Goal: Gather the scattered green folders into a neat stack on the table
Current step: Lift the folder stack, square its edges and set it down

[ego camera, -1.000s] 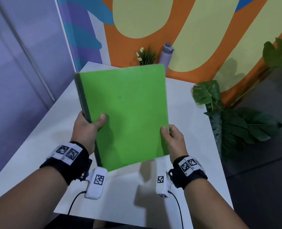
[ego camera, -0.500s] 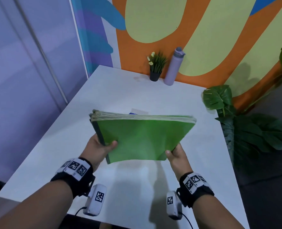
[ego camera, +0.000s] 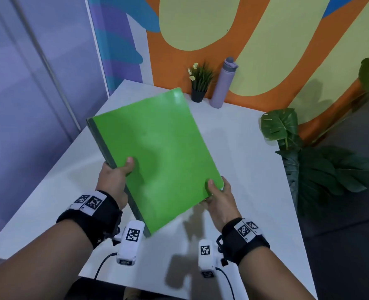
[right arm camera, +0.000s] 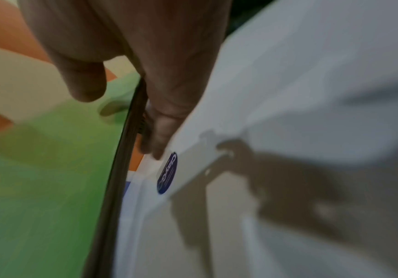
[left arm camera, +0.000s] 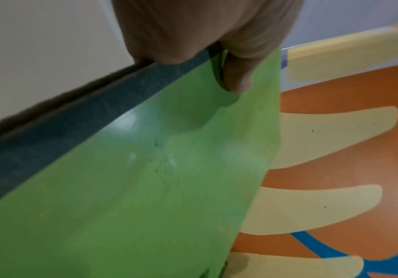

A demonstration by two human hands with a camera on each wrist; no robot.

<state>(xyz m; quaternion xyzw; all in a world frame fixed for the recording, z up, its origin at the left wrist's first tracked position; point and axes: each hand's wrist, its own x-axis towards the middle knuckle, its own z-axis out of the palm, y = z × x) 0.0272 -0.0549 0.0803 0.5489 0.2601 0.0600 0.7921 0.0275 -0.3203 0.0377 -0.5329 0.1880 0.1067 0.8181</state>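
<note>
Both hands hold one bundle of flat green card folders (ego camera: 157, 154) in the air above the white rectangular worktop (ego camera: 244, 161); the bundle is tilted, its top cover facing the head camera, and no part of it is seen touching the worktop.

Left hand (ego camera: 114, 180): at 8 o'clock of the bundle, on the dark grey-green spine edge. The thumb lies on the top cover and the fingers pass underneath; the grip is clamped on the bundle. The left wrist view confirms this, with the thumb (left arm camera: 237, 75) pressed on the green cover (left arm camera: 145, 188) beside the dark spine strip.

Right hand (ego camera: 219, 200): at 4 o'clock of the bundle, at the near right corner. The thumb rests on the top cover and the fingers are beneath; the grip is likewise clamped on the bundle. The right wrist view shows the thumb (right arm camera: 83, 82) above the stacked edges and the fingers (right arm camera: 160, 129) below them, with a white sheet bearing a round blue sticker (right arm camera: 167, 173) at the underside.

At 12 o'clock on the worktop, against the orange and yellow painted wall (ego camera: 265, 50), stand a small potted green plant with yellow flowers (ego camera: 199, 83) and, just beside it, a tall lilac lidded bottle (ego camera: 222, 83), both upright. A large-leafed green floor plant (ego camera: 304, 161) stands at 3 o'clock, off the worktop.
</note>
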